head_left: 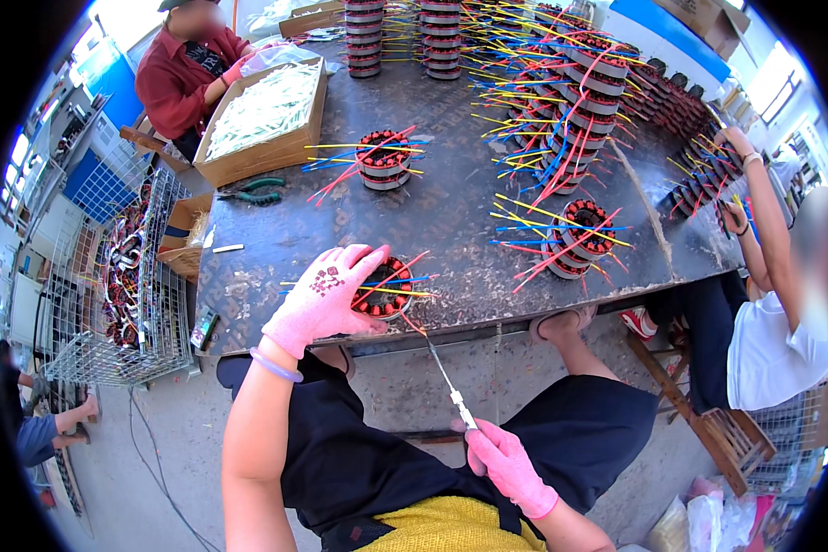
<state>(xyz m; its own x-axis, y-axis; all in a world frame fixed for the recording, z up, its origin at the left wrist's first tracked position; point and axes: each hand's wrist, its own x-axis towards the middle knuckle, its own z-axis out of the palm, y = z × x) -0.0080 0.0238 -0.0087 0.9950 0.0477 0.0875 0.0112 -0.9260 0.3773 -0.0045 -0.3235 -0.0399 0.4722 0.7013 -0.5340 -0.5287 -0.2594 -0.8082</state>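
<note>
My left hand [327, 293], in a pink glove, is curled around the near side of a motor stator [394, 304] at the table's front edge. Red, blue and yellow leads stick out from that stator's red-and-dark windings. In my gloved right hand [508, 465] is a thin hook-like tool [457, 397] with a white handle and a long metal shaft. Its tip meets or nearly meets the end of a red lead [412, 322] just off the stator's right side; the exact contact is too small to tell. Two stacked stators [384, 164] stand farther back, and another pair [580, 241] lies to the right.
Tall stator stacks [591, 106] with protruding leads fill the far right of the dark table [451, 198]. A carton of white sleeves [265, 120] and green-handled pliers [253, 191] lie left. Co-workers sit at left [179, 78] and right [777, 340]. A wire basket [124, 304] stands left.
</note>
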